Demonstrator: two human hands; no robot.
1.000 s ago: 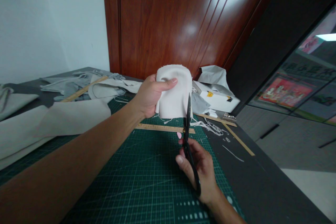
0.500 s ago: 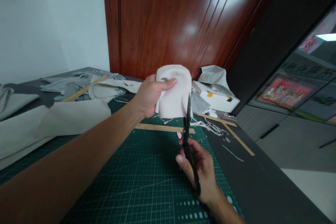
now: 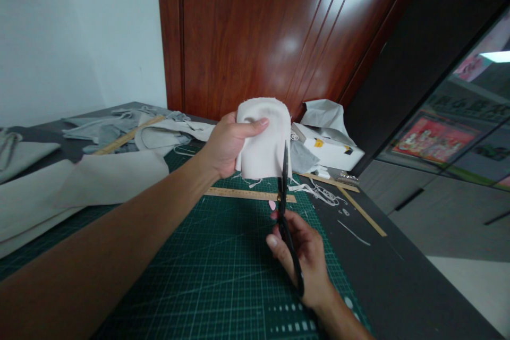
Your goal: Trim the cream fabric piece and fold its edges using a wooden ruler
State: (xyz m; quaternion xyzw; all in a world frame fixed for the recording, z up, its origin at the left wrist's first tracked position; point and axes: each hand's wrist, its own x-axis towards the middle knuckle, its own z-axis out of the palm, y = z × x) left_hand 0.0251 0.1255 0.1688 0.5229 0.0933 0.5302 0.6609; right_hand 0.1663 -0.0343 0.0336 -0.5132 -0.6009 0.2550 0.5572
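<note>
My left hand (image 3: 229,143) pinches a white fabric piece (image 3: 265,146) with a rounded top, thumb on its front face, and holds it up above the green cutting mat (image 3: 215,255). My right hand (image 3: 305,255) is closed round the handles of black scissors (image 3: 282,196). Their blades point upward and lie along the right edge of the fabric, with a narrow strip of cloth visible to their right. Behind the scissors a wooden ruler (image 3: 247,194) lies across the mat, near a small pink piece (image 3: 272,205).
Pale cloth (image 3: 115,178) and grey scraps (image 3: 95,127) with another ruler lie at the left. A white box (image 3: 330,151), white cords (image 3: 324,194) and a wooden strip (image 3: 364,213) are at the right. A wooden door (image 3: 255,26) stands behind.
The scissor blades have tilted very slightly to the left at the fabric's right edge. Both hands have stayed almost in place.
</note>
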